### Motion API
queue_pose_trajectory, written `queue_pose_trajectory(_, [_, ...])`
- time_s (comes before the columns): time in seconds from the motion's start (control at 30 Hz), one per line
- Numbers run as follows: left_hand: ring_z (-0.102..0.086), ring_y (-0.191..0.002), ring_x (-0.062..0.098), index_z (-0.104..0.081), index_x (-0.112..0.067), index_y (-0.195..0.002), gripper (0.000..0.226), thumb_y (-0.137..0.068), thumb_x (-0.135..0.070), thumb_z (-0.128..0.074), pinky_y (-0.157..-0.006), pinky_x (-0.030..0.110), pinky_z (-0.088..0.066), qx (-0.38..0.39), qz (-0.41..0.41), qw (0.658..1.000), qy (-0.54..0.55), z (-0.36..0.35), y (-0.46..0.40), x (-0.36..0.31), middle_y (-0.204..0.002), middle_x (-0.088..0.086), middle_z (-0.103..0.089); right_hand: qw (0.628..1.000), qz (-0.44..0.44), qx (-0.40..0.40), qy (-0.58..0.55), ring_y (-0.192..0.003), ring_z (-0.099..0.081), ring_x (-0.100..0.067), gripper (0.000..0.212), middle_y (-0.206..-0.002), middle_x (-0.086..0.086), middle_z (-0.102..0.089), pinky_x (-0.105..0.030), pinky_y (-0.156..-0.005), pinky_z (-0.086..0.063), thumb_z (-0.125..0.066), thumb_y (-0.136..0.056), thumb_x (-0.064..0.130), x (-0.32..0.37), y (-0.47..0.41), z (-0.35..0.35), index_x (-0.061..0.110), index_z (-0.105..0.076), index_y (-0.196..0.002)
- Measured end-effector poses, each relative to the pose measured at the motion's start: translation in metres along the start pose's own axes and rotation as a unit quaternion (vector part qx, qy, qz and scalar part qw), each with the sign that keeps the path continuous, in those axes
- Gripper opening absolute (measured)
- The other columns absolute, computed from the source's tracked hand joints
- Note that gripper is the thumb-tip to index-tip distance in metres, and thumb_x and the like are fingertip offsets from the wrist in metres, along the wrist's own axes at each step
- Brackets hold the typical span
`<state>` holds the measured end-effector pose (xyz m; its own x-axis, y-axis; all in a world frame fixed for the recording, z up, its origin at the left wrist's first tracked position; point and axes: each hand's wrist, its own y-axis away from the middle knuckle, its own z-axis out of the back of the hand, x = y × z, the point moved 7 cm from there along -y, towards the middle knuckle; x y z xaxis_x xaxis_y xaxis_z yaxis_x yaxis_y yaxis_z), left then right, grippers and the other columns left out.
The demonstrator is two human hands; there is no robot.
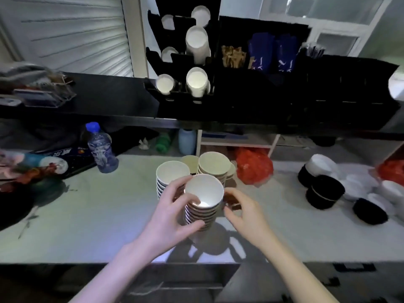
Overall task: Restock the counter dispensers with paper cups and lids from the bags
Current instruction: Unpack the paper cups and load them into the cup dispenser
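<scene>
While the nearest stack of paper cups (202, 205) is standing on the counter (87, 215), the left hand (172, 212) is curling around its side, gripping it; the right hand (244, 212) is hovering beside it, fingers loosely bent, holding nothing. Behind the grip, two more cup stacks (172, 178) are sitting.

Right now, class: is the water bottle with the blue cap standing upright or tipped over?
Upright. The water bottle stands on its base on the counter, blue cap on top.
</scene>
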<state>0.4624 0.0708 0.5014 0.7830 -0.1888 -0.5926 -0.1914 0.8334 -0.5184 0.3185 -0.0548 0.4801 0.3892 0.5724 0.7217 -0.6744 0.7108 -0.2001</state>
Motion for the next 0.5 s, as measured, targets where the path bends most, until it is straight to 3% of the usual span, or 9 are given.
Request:
queue_pose_trajectory(0.17, [-0.045, -0.126, 0.022, -0.055, -0.014, -0.091, 0.033, -0.069, -0.009, -0.079, -0.095, 0.044, -0.048, -0.059, 0.042, 0.997, 0.003, -0.002, 0.011, -0.002, -0.141, -0.002, -0.037, 0.997, -0.019, -0.003, -0.08, -0.119, -0.05, -0.001, 0.064, -0.133, 0.016, -0.052, -0.034, -0.102, -0.045, -0.069, -0.08, 0.02, -0.007, 0.02, -0.021, 0.037, -0.044, -0.137])
queue_pose_trajectory(0.33, [-0.054, -0.116, 0.007, -0.059, -0.015, -0.088, 0.033, -0.07, -0.006, -0.085, -0.081, 0.02, -0.054, -0.193, 0.163, 0.962, 0.104, 0.022, 0.036, -0.005, -0.132, 0.001, -0.047, 0.995, 0.027, 0.036, -0.091, -0.131, -0.037, -0.002, 0.087, -0.14, 0.016, -0.04, -0.032, -0.11, -0.035, -0.079, -0.07, 0.044, 0.008, 0.038, -0.033, 0.039, -0.033, -0.143])
queue_pose_trajectory(0.5, [-0.062, -0.108, 0.007, -0.061, -0.021, -0.087, 0.028, -0.072, -0.015, -0.083, -0.079, 0.009, -0.048, -0.225, 0.257, 0.925, 0.164, 0.012, 0.053, -0.009, -0.125, -0.007, -0.053, 1.0, 0.017, -0.003, -0.025, -0.131, -0.036, -0.01, 0.095, -0.143, 0.016, -0.037, -0.04, -0.103, -0.043, -0.071, -0.066, 0.066, 0.017, 0.042, -0.03, 0.044, -0.022, -0.144])
